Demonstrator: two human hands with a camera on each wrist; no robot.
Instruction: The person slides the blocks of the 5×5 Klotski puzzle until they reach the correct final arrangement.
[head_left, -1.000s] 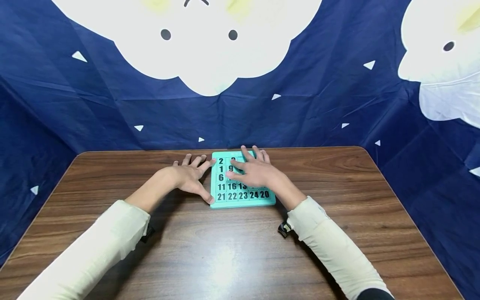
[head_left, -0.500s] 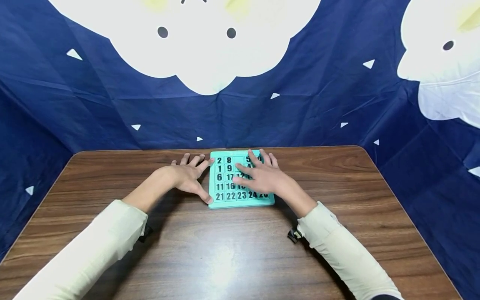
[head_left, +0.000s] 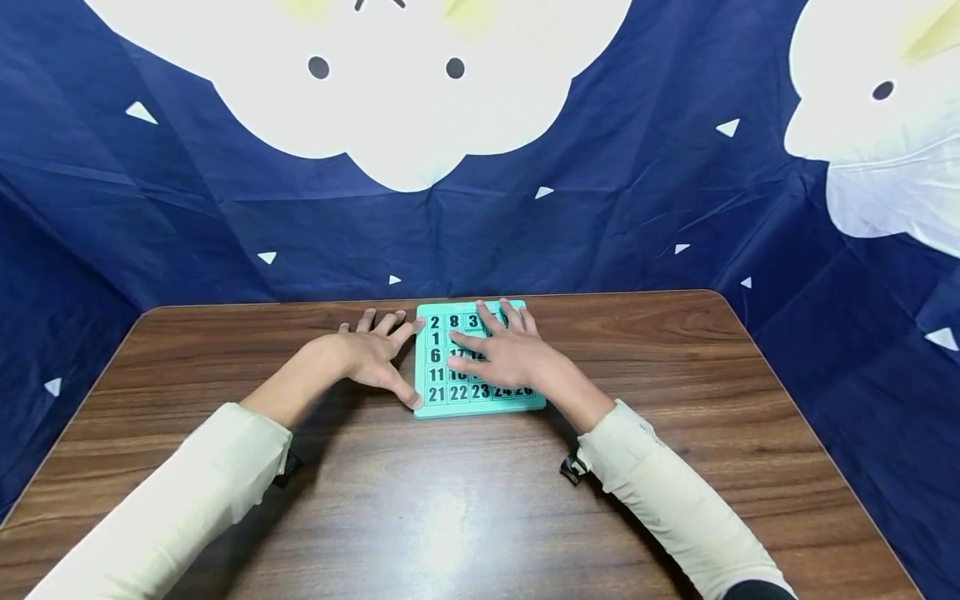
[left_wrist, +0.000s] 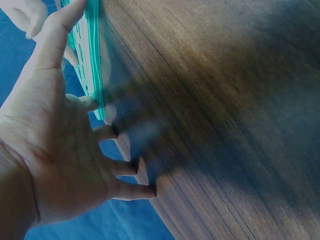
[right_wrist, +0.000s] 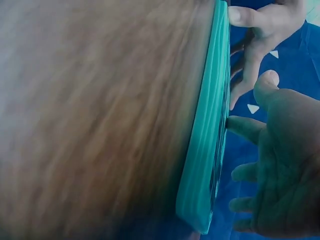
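Leftward over the number board (head_left: 480, 408) my right hand (head_left: 513, 354) has moved since half a second ago, and the 3 tile (head_left: 473, 322) now shows beside the 8 tile (head_left: 453, 322) in the top row. My left hand (head_left: 371, 354), fingers spread, touches the board's left edge, thumb at the near corner, index finger toward the far one. Under the board lies the desk (head_left: 675, 400), its far edge just beyond. Above the board's right part, my right-hand fingers are spread, index fingertip on its face, thumb raised off it.
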